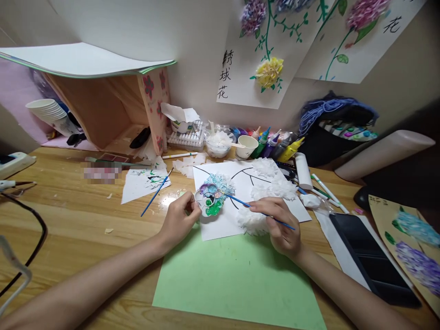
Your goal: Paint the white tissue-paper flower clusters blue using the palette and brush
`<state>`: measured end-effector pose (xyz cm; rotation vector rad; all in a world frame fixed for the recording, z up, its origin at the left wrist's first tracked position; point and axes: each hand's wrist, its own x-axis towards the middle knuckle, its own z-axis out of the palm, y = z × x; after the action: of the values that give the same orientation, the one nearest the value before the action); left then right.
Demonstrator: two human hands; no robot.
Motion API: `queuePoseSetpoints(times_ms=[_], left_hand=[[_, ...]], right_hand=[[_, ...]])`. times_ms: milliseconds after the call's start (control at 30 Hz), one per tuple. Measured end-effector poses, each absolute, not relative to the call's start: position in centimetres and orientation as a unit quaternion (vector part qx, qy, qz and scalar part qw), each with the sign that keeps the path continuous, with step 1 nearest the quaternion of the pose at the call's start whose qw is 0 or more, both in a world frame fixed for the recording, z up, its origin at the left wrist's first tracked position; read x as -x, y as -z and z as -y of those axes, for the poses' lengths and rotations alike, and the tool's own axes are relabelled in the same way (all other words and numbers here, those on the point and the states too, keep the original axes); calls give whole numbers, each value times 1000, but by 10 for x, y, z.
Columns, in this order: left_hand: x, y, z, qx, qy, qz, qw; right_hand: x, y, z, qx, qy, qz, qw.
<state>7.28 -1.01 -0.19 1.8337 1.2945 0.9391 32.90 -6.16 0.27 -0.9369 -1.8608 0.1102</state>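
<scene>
Pale-green rectangular paper (237,279) is laid nearest. A white, scalloped, paint-smeared palette (202,197) is pinched by the left hand (178,219), a slim blue paintbrush (238,200) by the right hand (281,224).

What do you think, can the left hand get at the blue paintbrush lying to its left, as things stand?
Probably yes: the paintbrush lies near the left hand and nothing seems to block it, though that hand holds the palette and might have to put it down first.

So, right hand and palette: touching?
Apart. The head view shows a plain gap, with white paper visible between the right hand and the palette.
</scene>
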Motion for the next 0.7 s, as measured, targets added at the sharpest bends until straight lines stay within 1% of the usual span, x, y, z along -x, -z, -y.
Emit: queuePoseSetpoints(times_ms=[133, 367, 533, 633, 700], left_hand=[[-74, 2, 10, -711, -360, -495, 346], [-74, 3, 9, -714, -357, -493, 348], [-72, 4, 8, -691, -356, -513, 363], [-71, 4, 5, -671, -352, -519, 395], [-71, 4, 4, -663, -352, -510, 420]], right_hand=[[-327, -8, 61, 392, -36, 783, 482], [-329, -10, 61, 392, -48, 782, 481], [-334, -32, 50, 394, -56, 744, 537], [-336, -49, 34, 395, -110, 757, 509], [-335, -55, 25, 386, -125, 774, 486]])
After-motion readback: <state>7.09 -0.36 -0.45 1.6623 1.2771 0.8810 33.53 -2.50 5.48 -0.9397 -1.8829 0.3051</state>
